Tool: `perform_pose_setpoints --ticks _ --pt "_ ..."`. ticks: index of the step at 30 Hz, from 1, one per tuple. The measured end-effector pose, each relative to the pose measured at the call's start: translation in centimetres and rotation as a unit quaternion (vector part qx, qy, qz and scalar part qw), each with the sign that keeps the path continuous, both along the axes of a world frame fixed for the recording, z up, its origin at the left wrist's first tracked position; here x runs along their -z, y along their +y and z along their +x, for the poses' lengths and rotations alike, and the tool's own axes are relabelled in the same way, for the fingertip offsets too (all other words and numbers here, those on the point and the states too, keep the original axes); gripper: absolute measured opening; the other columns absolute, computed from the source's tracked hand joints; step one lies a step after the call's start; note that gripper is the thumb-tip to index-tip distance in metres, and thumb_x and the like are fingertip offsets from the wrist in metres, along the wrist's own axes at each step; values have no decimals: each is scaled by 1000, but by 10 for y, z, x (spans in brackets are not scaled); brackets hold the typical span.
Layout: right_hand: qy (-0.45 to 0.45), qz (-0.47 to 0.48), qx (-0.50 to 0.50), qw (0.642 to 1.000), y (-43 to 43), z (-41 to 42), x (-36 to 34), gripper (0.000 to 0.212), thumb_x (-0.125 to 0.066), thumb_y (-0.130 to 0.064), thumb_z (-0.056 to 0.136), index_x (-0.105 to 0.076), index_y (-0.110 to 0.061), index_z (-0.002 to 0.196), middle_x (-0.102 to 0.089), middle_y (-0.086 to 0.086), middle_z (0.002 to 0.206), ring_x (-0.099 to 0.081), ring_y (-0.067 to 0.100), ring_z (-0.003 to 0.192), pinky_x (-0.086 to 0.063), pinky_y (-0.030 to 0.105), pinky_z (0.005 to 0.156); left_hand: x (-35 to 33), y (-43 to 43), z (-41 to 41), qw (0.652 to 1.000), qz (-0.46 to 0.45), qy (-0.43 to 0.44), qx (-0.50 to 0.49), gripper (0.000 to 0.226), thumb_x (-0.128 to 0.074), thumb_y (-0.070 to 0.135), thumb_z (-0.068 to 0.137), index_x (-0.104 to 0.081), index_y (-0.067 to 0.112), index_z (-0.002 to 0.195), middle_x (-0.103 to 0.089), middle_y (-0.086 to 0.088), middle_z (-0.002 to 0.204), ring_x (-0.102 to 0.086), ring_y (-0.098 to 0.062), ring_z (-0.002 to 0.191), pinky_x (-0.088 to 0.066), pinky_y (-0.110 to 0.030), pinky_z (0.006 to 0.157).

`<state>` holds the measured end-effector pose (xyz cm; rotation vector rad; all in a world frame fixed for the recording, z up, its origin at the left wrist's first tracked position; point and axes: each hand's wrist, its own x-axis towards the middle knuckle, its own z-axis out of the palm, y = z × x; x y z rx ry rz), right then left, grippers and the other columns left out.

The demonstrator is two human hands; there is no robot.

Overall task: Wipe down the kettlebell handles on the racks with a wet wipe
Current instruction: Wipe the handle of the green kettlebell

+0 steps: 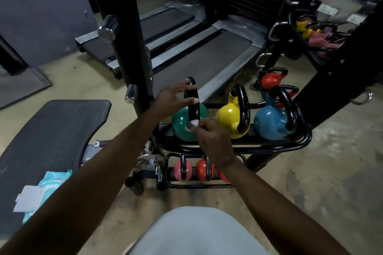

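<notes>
Your left hand [176,97] curls its fingers round the handle [194,111] of the green kettlebell [180,125] on the top rack [300,141]. Your right hand [211,136] pinches the wet wipe [193,123] at the handle's base. Tug hard and the kettlebell may tip off its rail.

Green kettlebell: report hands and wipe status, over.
Left hand grips the handle top. Right hand pinches the wet wipe against the handle base on the green kettlebell. Nothing blocking; yellow kettlebell sits alongside.
</notes>
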<state>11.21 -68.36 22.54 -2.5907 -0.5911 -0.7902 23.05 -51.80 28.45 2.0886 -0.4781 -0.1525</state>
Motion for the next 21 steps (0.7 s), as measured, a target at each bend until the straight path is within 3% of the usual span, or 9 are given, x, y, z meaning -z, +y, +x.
perform_pose_setpoints --ticks 4,7,9,11,15,18,21 --pt "45 30 -16 998 -3 -9 9 9 -66 -13 94 -73 -9 98 -57 4 92 -56 14 82 -54 26 67 -1 -2 -3 1000 -3 6 -1 54 -79 35 79 -63 28 131 -39 8 154 -33 6 131 -28 -21 113" --pt "65 158 6 985 -7 -10 7 12 -69 -6 89 -76 -12 97 -58 4 98 -58 12 89 -51 18 77 -2 -1 -4 1000 3 3 -3 54 -79 35 80 -62 27 131 -39 8 154 -33 7 129 -28 -19 112" --pt "83 270 46 958 -6 -9 6 17 -72 -1 85 -76 -14 96 -58 2 99 -60 13 93 -53 26 79 -2 -1 -3 1000 7 0 -5 54 -80 35 79 -64 27 130 -41 6 153 -35 8 127 -30 -19 112" --pt "104 314 63 941 -1 -14 7 21 -72 2 84 -76 -14 97 -58 0 99 -61 16 95 -55 34 80 -2 -1 0 1000 4 -4 -6 54 -81 35 77 -65 26 128 -43 5 152 -37 7 127 -35 -28 114" --pt "75 191 19 979 11 -13 -2 18 -72 -7 88 -76 -14 104 -53 3 96 -52 12 87 -46 19 75 -1 0 2 1000 -2 -6 -5 53 -83 36 75 -67 27 126 -44 3 151 -40 1 130 -42 -36 111" --pt "73 174 44 981 22 -5 -5 16 -72 -8 88 -76 -13 102 -49 3 93 -45 7 84 -38 9 73 1 0 3 1000 -4 -14 -5 52 -82 36 75 -67 27 124 -46 3 150 -42 -2 132 -44 -38 109" --pt "87 161 51 982 23 -11 4 13 -71 -11 90 -76 -12 101 -49 3 92 -47 9 80 -42 16 68 2 1 4 1000 3 -16 -3 52 -82 40 75 -68 29 124 -46 4 149 -43 -3 132 -46 -38 107"
